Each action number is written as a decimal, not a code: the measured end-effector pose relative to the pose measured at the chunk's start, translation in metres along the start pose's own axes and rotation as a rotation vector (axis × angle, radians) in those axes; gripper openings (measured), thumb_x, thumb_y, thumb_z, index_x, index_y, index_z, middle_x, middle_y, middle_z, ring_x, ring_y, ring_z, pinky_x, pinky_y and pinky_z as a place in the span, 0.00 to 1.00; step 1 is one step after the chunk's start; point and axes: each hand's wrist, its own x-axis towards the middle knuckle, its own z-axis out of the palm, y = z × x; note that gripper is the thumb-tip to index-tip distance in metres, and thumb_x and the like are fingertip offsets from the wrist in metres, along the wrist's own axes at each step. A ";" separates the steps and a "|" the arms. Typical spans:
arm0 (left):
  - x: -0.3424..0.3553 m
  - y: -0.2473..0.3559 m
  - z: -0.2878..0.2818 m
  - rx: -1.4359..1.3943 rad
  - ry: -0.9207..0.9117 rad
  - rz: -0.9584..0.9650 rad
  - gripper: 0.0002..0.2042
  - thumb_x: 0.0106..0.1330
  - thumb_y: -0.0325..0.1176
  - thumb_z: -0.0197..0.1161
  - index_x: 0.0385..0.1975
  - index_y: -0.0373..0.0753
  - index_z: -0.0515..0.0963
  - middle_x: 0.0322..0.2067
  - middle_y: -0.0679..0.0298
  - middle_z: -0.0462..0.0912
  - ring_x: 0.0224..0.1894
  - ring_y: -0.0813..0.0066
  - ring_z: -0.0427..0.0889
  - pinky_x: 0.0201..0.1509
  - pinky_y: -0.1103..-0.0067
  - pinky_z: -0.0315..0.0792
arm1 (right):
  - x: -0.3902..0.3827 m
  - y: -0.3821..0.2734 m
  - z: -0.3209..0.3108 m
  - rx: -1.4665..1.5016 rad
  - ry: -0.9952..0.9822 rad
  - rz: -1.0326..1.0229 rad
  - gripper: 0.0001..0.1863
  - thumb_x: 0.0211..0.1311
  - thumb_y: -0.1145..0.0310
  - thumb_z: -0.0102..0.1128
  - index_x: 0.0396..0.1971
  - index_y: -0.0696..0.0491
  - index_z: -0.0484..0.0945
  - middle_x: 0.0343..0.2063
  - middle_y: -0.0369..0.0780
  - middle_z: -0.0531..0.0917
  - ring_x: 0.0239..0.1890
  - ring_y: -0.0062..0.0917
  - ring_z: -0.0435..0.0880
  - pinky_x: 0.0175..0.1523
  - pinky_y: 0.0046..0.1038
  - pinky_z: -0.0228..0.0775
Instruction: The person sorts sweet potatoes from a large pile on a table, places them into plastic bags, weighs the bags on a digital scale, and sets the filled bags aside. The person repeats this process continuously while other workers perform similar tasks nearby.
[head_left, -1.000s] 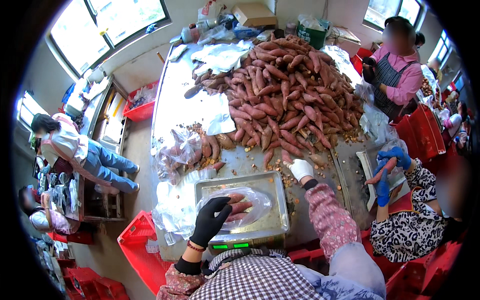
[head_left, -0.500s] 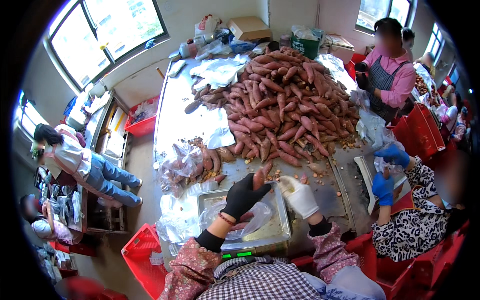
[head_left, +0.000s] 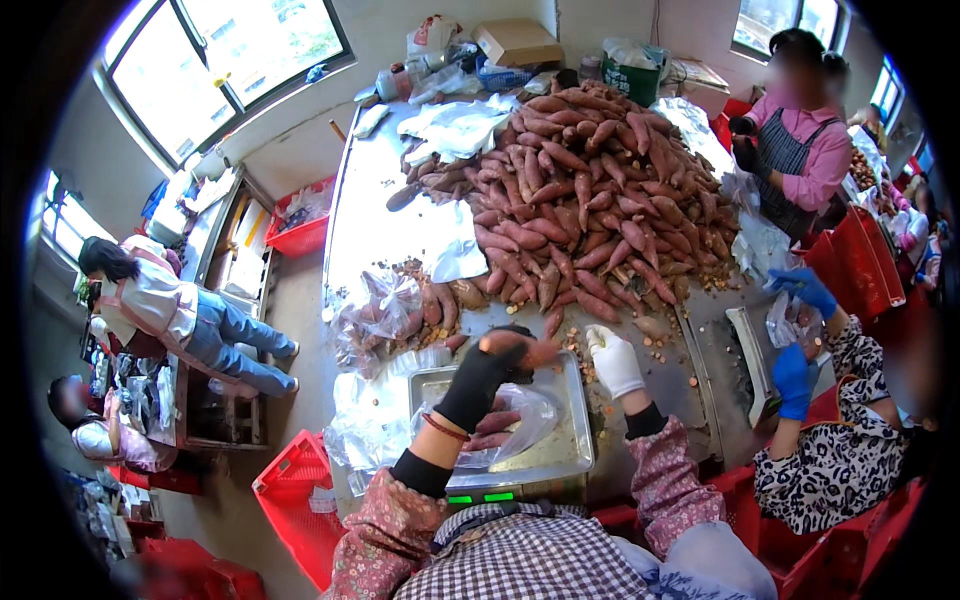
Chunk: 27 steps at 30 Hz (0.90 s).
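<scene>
My left hand (head_left: 485, 372), in a black glove, grips a reddish sweet potato (head_left: 540, 353) held sideways over the upper edge of a steel tray (head_left: 580, 430). In the tray lies a clear plastic bag (head_left: 535, 430) with a few sweet potatoes (head_left: 492, 422) inside; green displays (head_left: 497, 497) show at the tray's near side. My right hand (head_left: 615, 365), white-gloved, is just right of the tray, its fingers curled; whatever may be inside them is hidden. A large heap of sweet potatoes (head_left: 590, 200) lies beyond both hands.
Bagged sweet potatoes (head_left: 372, 320) and loose plastic bags (head_left: 350, 430) are at my left, red crates (head_left: 290, 500) below. A co-worker in blue gloves (head_left: 795, 385) handles a bag at my right; another in pink (head_left: 810, 160) stands farther back. People (head_left: 180, 320) work at a side table.
My left hand rose from the bag to take the sweet potato my right hand reached for, then tilted it sideways. My right hand came toward it, then moved slightly away with fingers curled.
</scene>
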 end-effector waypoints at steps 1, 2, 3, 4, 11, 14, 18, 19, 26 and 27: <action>0.000 -0.015 -0.016 -0.269 0.031 -0.039 0.13 0.70 0.37 0.57 0.45 0.35 0.74 0.40 0.59 0.79 0.40 0.70 0.80 0.43 0.78 0.77 | -0.010 -0.014 0.004 0.099 0.026 -0.013 0.15 0.70 0.62 0.54 0.46 0.55 0.80 0.27 0.43 0.85 0.28 0.26 0.83 0.34 0.26 0.73; 0.004 -0.032 -0.028 -0.541 0.049 -0.073 0.14 0.70 0.39 0.56 0.46 0.35 0.73 0.41 0.58 0.79 0.42 0.69 0.80 0.46 0.77 0.77 | -0.020 -0.031 0.005 0.265 0.005 -0.038 0.14 0.66 0.65 0.56 0.48 0.54 0.79 0.35 0.50 0.84 0.37 0.43 0.84 0.40 0.35 0.76; 0.003 -0.032 -0.025 -0.659 0.069 -0.105 0.13 0.69 0.39 0.57 0.46 0.36 0.74 0.41 0.58 0.79 0.42 0.68 0.80 0.47 0.76 0.77 | -0.032 -0.050 0.000 0.324 -0.030 -0.097 0.15 0.64 0.68 0.57 0.50 0.54 0.78 0.36 0.49 0.84 0.38 0.42 0.85 0.41 0.34 0.76; 0.000 -0.029 -0.019 -0.773 0.089 -0.139 0.13 0.69 0.40 0.58 0.45 0.37 0.74 0.40 0.58 0.79 0.42 0.68 0.80 0.48 0.75 0.77 | -0.042 -0.064 -0.002 0.387 -0.063 -0.153 0.17 0.63 0.71 0.58 0.52 0.55 0.77 0.38 0.49 0.84 0.39 0.41 0.85 0.42 0.33 0.77; -0.008 -0.032 -0.008 -0.879 0.086 -0.190 0.12 0.62 0.38 0.63 0.42 0.40 0.74 0.39 0.58 0.80 0.42 0.61 0.80 0.51 0.70 0.76 | -0.040 -0.094 0.001 0.377 0.019 -0.334 0.20 0.58 0.77 0.57 0.52 0.53 0.76 0.39 0.49 0.83 0.42 0.43 0.84 0.47 0.35 0.76; -0.016 -0.026 -0.011 -0.276 0.009 0.066 0.15 0.59 0.34 0.64 0.45 0.39 0.73 0.44 0.58 0.80 0.46 0.62 0.80 0.52 0.71 0.75 | -0.019 -0.074 0.004 0.172 -0.120 -0.172 0.16 0.61 0.69 0.54 0.49 0.51 0.79 0.39 0.50 0.83 0.41 0.45 0.83 0.47 0.39 0.75; -0.027 -0.011 -0.032 0.489 -0.032 0.388 0.16 0.59 0.28 0.61 0.48 0.36 0.74 0.48 0.59 0.79 0.51 0.67 0.78 0.55 0.75 0.72 | 0.053 0.058 0.013 -0.441 -0.295 0.080 0.16 0.61 0.61 0.48 0.37 0.51 0.84 0.37 0.50 0.84 0.42 0.46 0.83 0.48 0.43 0.75; -0.031 0.002 -0.031 0.099 -0.052 0.227 0.15 0.59 0.28 0.62 0.47 0.36 0.75 0.46 0.60 0.79 0.50 0.69 0.78 0.54 0.75 0.72 | 0.069 0.082 0.011 -0.480 -0.287 0.137 0.16 0.60 0.62 0.48 0.36 0.51 0.84 0.37 0.49 0.84 0.42 0.46 0.83 0.48 0.42 0.75; -0.061 -0.027 -0.062 1.505 -0.089 0.143 0.20 0.50 0.44 0.70 0.44 0.50 0.79 0.31 0.58 0.80 0.36 0.57 0.81 0.38 0.65 0.75 | 0.043 0.045 -0.036 -0.145 -0.165 0.136 0.18 0.65 0.54 0.53 0.37 0.54 0.82 0.32 0.50 0.84 0.37 0.44 0.83 0.44 0.39 0.74; -0.062 -0.044 -0.061 1.511 -0.082 0.171 0.19 0.51 0.45 0.69 0.44 0.51 0.80 0.32 0.58 0.80 0.36 0.57 0.81 0.37 0.65 0.75 | 0.038 0.054 -0.025 -0.129 -0.176 0.123 0.19 0.66 0.54 0.54 0.38 0.55 0.82 0.30 0.48 0.85 0.34 0.40 0.83 0.41 0.36 0.75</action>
